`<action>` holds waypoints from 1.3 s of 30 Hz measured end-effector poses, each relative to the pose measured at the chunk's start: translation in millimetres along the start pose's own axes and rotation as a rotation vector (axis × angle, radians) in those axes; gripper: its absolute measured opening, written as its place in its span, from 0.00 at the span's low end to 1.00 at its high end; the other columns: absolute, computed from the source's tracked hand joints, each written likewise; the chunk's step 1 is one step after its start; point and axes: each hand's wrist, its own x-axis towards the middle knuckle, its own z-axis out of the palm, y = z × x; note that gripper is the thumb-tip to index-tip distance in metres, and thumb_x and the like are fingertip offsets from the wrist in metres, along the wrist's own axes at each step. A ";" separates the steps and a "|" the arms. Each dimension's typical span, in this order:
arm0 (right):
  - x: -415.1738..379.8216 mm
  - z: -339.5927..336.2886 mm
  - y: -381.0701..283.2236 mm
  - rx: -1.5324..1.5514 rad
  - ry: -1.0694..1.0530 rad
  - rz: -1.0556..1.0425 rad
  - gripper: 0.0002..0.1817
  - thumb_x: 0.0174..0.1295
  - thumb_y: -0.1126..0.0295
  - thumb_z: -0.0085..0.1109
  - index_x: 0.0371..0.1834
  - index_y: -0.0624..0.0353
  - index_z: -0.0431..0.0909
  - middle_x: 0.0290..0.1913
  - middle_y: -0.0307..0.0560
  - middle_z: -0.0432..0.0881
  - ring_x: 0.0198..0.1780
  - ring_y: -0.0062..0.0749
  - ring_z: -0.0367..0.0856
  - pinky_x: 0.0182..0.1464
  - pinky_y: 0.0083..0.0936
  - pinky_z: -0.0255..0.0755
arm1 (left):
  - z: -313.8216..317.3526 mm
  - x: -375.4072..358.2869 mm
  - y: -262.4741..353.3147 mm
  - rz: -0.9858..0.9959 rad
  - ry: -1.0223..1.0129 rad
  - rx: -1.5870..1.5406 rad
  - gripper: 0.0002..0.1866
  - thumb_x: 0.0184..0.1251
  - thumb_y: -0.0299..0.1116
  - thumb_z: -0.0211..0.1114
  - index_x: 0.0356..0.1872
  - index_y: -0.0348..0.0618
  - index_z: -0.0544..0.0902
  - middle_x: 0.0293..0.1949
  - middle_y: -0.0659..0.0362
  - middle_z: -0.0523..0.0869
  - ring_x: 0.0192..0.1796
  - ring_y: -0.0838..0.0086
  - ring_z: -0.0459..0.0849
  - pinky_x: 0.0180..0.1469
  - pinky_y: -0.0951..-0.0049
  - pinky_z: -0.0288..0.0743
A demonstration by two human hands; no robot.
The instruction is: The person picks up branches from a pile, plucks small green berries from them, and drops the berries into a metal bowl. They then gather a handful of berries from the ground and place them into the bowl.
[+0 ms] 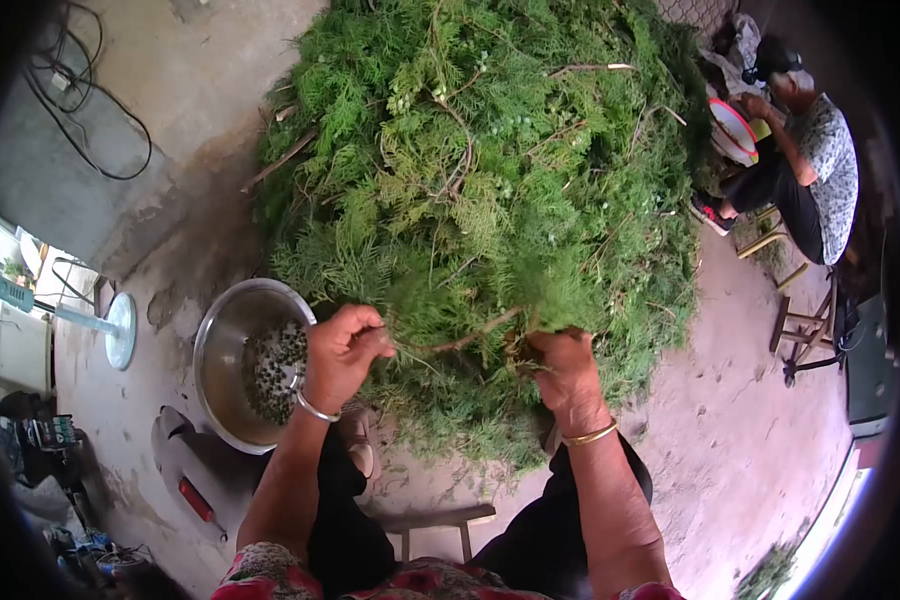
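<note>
Ideally, hold the leafy sprig (555, 297) steady over the green pile (490, 205) in the right hand's (567, 372) pinching grip, the left hand's (342, 358) fingers pressed lightly together near the basin (218, 335), their contents unclear.

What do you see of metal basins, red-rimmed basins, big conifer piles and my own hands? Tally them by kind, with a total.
Your hands: 2 (left hand, right hand)
Big conifer pile: 1
Metal basin: 1
Red-rimmed basin: 1
Total: 5

Floor (740, 440), pale, stained | large heap of green branches (530, 170) | red-handled tool (196, 498) | round fan base (122, 332)
</note>
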 end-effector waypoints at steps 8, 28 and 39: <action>-21.1 45.4 17.6 -0.055 -0.239 -0.453 0.31 0.57 0.54 0.66 0.59 0.61 0.69 0.47 0.46 0.80 0.45 0.31 0.80 0.52 0.28 0.74 | 29.2 -9.1 12.6 0.389 -0.193 0.418 0.09 0.51 0.19 0.65 0.34 0.37 0.78 0.29 0.54 0.82 0.27 0.63 0.83 0.31 0.71 0.77; -16.4 52.8 -1.5 0.292 -0.113 0.008 0.10 0.69 0.68 0.46 0.42 0.64 0.74 0.35 0.45 0.79 0.36 0.32 0.79 0.40 0.24 0.75 | 52.6 -27.7 19.4 0.300 -0.276 0.199 0.11 0.56 0.26 0.64 0.40 0.35 0.77 0.28 0.55 0.81 0.25 0.70 0.82 0.24 0.71 0.76; -36.2 43.4 13.1 -2.160 -0.065 -1.309 0.22 0.56 0.71 0.52 0.57 0.53 0.73 0.55 0.42 0.76 0.58 0.39 0.72 0.61 0.40 0.65 | 0.8 12.7 4.9 -0.469 -0.051 -1.201 0.20 0.66 0.46 0.61 0.46 0.37 0.78 0.43 0.55 0.83 0.45 0.68 0.83 0.44 0.62 0.78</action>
